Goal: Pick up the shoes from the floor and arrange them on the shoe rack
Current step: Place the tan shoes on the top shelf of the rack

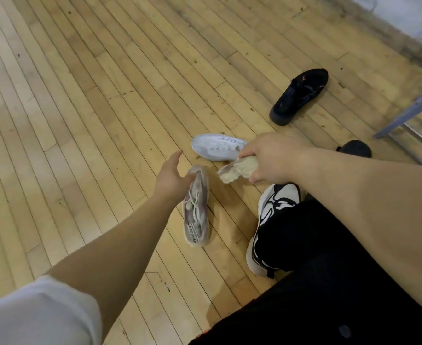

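Two grips in view, both over the wooden floor (92,108). Right grip (272,158) is clamped round a cream sneaker (237,170), fingers curled over its upper, pale sole turned towards the camera. Left grip (171,175) is spread, thumb out, holding nothing, right at the toe of a pink-grey sneaker (196,215); can't tell if it touches. That sneaker lies flat on the floor, laces up, heel towards the camera. White sneaker (217,146) sits on the floor just behind the right grip, partly covered by it. Black shoe (299,95) lies well apart, nearer the floor's far-right edge by the wall (409,16). Another dark shoe (356,148) shows only partly, behind the right forearm. Grey metal bar (409,110) slants in at the right edge. Person's own foot wears a white-and-black sneaker (272,210) under black trousers (329,270); white sleeve (38,312) on the left arm.
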{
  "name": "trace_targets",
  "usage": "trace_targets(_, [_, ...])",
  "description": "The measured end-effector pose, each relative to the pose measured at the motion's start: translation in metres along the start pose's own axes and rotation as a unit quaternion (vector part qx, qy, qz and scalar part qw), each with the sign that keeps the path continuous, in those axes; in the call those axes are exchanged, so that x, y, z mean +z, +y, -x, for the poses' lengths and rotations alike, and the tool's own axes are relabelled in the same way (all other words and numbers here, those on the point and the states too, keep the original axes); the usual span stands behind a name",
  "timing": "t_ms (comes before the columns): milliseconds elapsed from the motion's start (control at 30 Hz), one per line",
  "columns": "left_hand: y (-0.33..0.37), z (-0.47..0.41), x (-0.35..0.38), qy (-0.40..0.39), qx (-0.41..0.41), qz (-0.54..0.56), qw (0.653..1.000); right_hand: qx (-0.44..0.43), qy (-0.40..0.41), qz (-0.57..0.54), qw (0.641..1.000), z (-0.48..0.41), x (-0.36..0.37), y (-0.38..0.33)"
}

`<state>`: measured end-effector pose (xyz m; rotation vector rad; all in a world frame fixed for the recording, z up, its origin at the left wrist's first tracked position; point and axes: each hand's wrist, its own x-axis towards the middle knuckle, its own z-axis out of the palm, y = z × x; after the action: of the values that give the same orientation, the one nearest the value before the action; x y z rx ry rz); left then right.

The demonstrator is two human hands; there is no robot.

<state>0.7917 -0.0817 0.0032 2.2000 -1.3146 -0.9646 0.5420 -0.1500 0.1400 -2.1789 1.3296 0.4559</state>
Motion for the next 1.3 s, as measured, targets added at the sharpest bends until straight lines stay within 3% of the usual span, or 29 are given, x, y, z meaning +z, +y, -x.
trace_targets(200, [-0.051, 0.034, 0.049, -0.190, -0.139, -0.137, 0.962, 0.025, 0.014, -0.006, 1.000, -0.004, -0.002, 0.008])
trace_targets(333, [-0.064, 0.068, 0.077, -0.166, -0.130, -0.196, 0.958, 0.005, -0.003, -0.016, 1.000, -0.004, 0.000, 0.004])
trace_targets(400, [-0.060, 0.072, 0.079, -0.146, -0.141, -0.155, 0.967, 0.002, -0.011, -0.021, 1.000, -0.004, -0.001, 0.003])
trace_targets(533, [-0.019, 0.068, 0.061, -0.129, -0.125, 0.045, 0.983, 0.001, -0.014, -0.006, 1.000, -0.002, -0.009, 0.000])
trace_targets(667, [0.046, 0.053, 0.022, -0.116, -0.062, 0.228, 0.965, 0.014, 0.014, -0.009, 1.000, 0.007, -0.042, -0.005])
trace_targets(833, [0.155, 0.035, -0.027, -0.111, 0.050, 0.290, 0.949, 0.047, 0.158, -0.045, 0.985, 0.065, -0.124, -0.001])
trace_targets(1100, [0.377, 0.073, -0.056, -0.161, 0.312, 0.245, 0.904, 0.107, 0.459, -0.047, 0.881, 0.252, -0.190, 0.087])
trace_targets(1200, [0.458, 0.112, -0.035, -0.193, 0.386, 0.236, 0.870, 0.155, 0.559, -0.038, 0.814, 0.318, -0.183, 0.129])
trace_targets(1300, [0.530, 0.150, -0.007, -0.209, 0.443, 0.213, 0.845, 0.225, 0.651, -0.074, 0.721, 0.362, -0.158, 0.173])
